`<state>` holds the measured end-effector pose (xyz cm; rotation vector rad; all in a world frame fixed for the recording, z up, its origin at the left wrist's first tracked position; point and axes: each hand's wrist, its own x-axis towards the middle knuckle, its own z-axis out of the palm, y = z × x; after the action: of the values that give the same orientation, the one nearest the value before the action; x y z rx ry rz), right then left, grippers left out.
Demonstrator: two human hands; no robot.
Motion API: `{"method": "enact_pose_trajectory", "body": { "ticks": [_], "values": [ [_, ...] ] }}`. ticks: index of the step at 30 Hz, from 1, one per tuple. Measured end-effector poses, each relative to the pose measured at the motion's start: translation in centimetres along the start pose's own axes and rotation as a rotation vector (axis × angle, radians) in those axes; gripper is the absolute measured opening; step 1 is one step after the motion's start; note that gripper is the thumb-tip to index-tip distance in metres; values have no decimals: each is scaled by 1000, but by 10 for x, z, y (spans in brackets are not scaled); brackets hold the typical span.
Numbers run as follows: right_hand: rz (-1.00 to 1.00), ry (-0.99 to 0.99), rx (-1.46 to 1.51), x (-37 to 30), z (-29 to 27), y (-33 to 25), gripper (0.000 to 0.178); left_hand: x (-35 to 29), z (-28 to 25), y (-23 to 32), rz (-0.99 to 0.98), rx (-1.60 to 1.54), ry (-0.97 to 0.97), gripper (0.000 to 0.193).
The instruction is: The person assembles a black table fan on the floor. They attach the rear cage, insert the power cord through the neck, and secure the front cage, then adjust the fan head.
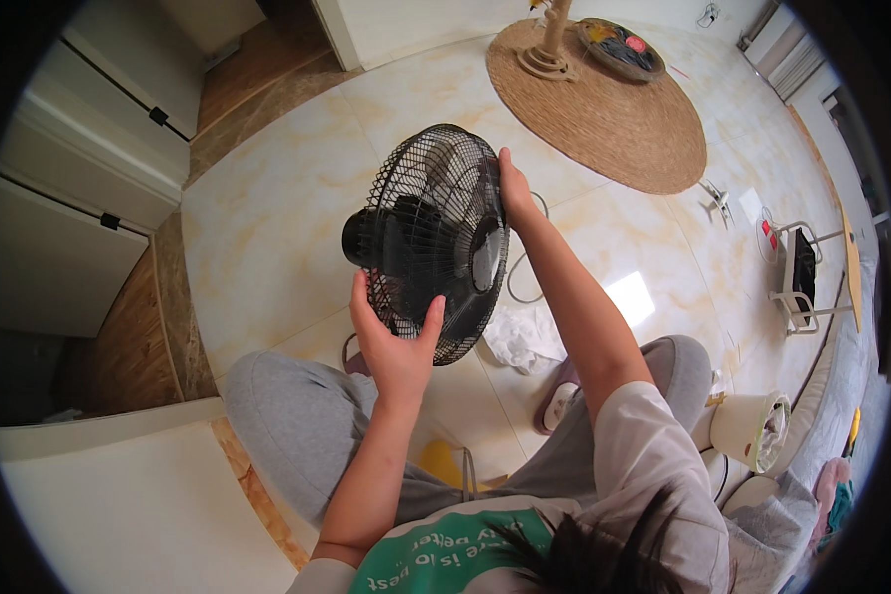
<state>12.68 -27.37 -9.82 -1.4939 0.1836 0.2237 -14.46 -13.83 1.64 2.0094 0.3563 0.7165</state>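
Observation:
A black fan head (434, 233) with a round wire cage hangs above the tiled floor, turned so its front faces right and its motor housing points left. With fingers and thumb spread round the lower cage, my left hand (396, 345) grips it from below. My right hand (513, 188) presses against the far right rim; some of its fingers are hidden behind the cage. No stand or base shows on the fan. Under my right forearm a grey cable (512, 289) loops on the floor, and a crumpled white plastic bag (525, 339) lies between my feet.
Beyond the fan lies a round woven mat (535, 109) bearing a rope-wrapped post (550, 51) and a shallow tray (604, 69). At right are a small wood-topped table (852, 272) on its side, a cream bin (735, 433) and a sofa (841, 356). White doors (59, 257) stand left.

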Motion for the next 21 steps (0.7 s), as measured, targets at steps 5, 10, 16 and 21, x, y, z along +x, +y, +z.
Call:
{"method": "enact_pose_trajectory", "body": {
  "ticks": [5, 10, 16, 21],
  "values": [
    [-12, -19, -34, -6, -3, 1, 67, 0, 3, 2, -50, -36, 34, 90],
    [-101, 34, -127, -9, -8, 4, 71, -2, 8, 5, -114, -56, 63, 93],
    [-209, 121, -326, -10, -5, 2, 71, -4, 4, -5, -30, -56, 15, 85],
    [-206, 196, -276, -50, -14, 3, 62, -12, -9, -3, 193, 487, 143, 78]
  ]
}}
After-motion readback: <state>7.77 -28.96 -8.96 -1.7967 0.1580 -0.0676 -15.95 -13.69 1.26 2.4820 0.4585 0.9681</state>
